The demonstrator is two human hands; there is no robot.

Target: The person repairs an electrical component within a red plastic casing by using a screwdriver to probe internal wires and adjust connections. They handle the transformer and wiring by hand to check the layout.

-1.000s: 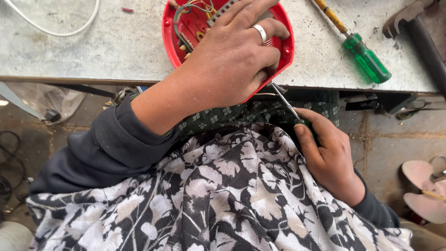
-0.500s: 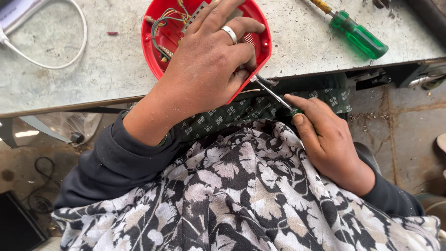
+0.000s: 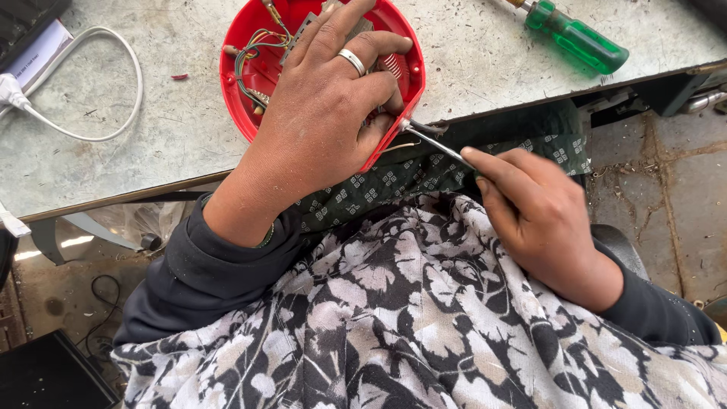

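Your left hand [image 3: 326, 113] clamps the opened red casing [image 3: 246, 45] at the table's [image 3: 113, 167] front edge, fingers spread; your right hand [image 3: 541, 220] pinches a screwdriver [image 3: 435, 144], tip seemingly at its rim, wiring exposed, work unfinished.

The right hand [image 3: 541, 220] has drawn back along the screwdriver [image 3: 435, 144].
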